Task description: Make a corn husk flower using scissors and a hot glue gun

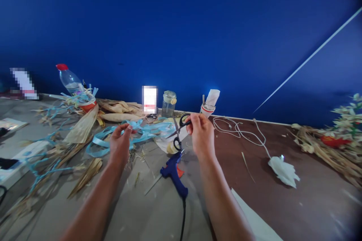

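Note:
My right hand [202, 133] grips one loop of a pair of black-handled scissors [177, 144]. The scissors' blades are spread apart, and the other loop hangs free to the left of my fingers. My left hand [120, 141] is closed in a pinch with thumb and fingertips together; what sits between them, if anything, is too small to tell. Light-blue ribbon [97, 145] lies in loose loops beside and behind that hand. Below the scissors, a blue glue gun [175, 179] rests on the table, its cord running toward me.
Dried husks [121, 109] lie along the wall near a clear jar [169, 103] and a paper cup [207, 110]. A red-capped bottle [69, 79] leans at the left, near a white power strip [25, 160]. White cable [240, 131] and dried stalks [325, 147] lie to the right.

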Available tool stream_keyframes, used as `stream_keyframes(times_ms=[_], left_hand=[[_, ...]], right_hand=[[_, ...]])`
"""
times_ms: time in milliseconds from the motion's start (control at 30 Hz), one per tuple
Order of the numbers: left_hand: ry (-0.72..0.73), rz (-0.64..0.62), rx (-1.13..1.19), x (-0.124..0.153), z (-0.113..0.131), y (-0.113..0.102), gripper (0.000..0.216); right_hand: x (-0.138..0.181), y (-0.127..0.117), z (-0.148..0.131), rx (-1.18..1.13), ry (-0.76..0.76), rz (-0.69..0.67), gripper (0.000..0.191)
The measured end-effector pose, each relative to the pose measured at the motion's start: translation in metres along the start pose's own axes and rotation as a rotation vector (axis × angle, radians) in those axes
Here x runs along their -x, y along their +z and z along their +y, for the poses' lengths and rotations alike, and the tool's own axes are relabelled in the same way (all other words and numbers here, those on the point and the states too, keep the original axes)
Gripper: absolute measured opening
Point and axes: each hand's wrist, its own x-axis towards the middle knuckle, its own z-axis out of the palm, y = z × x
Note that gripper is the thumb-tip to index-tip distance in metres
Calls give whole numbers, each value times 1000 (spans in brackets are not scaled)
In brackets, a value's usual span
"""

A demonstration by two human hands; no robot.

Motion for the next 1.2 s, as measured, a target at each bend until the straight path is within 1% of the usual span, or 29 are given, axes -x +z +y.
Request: stream_keyframes(times_ms=[33,100,200,233,300,367,467,567,667,733,767,800,867,900,933,967,1000,1067,1200], left_hand=[[-23,-69,45,2,1,1,9],[-140,-266,149,9,3,3,12],[-318,-556,153,19,7,5,18],[-351,-621,129,22,8,6,19],[-380,-677,102,26,10,5,20],[-372,-676,122,28,11,5,19],[-354,-698,154,29,12,4,20],[-329,-708,114,29,9,6,21],[-259,-615,84,30,5,9,21],[-194,-539,56,30,3,11,23],[-163,-509,33,30,2,12,24],[-132,-488,7,31,0,13,25],[-70,-465,-40,31,-3,13,25],[-41,-463,-55,31,-5,13,24],[-16,-466,-65,32,-6,13,23],[3,-472,-72,32,-7,13,22],[15,-478,-78,33,-8,13,22],[25,-485,-97,35,-9,14,21],[-1,-526,-161,38,-11,14,22]], right_hand=[[-2,0,1,-105,18,32,32],[-6,2,3,-323,75,65,30],[-12,5,10,-616,205,128,24],[-13,5,12,-688,244,145,23],[-15,7,15,-783,294,150,23],[-14,10,17,-816,302,126,24],[-8,17,18,-803,263,99,22],[1,28,22,-793,258,38,19],[8,37,29,-725,307,-55,18],[11,39,34,-539,311,-66,15],[12,38,36,-394,273,-35,12],[13,37,37,-228,198,11,12],[15,33,36,93,-30,75,17],[16,32,35,213,-146,59,17],[18,31,34,299,-231,10,16],[19,31,34,356,-273,-58,18],[21,31,34,392,-273,-129,21],[24,34,36,423,-201,-234,26],[25,40,45,329,-45,-351,42]])
